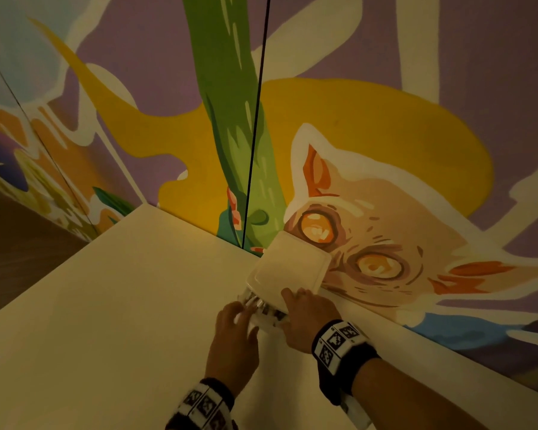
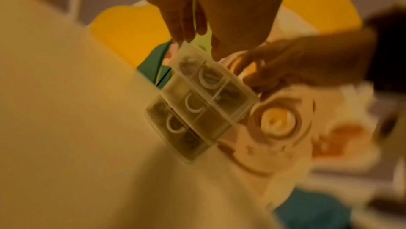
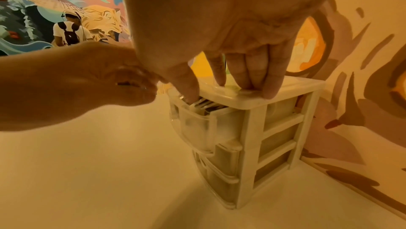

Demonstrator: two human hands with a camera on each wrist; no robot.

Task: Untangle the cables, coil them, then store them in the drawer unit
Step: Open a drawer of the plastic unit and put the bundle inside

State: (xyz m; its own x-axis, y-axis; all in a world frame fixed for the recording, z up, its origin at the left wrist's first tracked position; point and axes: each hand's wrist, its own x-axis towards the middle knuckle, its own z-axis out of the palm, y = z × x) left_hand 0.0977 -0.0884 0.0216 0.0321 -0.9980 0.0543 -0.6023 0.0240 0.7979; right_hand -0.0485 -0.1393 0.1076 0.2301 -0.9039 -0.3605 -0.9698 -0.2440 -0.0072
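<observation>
Bench: pale and cream-coloured, running from your left side up to the painted wall.
Left hand: your fingers are loosely extended at the front of the top drawer; the wrist view is blurred, so you cannot tell whether they pinch anything.
Cables: pale coiled loops lie inside the top drawer, showing at its open upper edge, just beside your right thumb.
Top drawer: clear plastic, pulled partly out of the unit toward you.
Drawer unit: white frame with three stacked clear drawers, standing on the bench against the wall.
Right hand: your straight fingers press flat on the unit's lid while the thumb dips into the drawer opening.
Wall: mural of a cat-like face with orange eyes, right behind the unit.
</observation>
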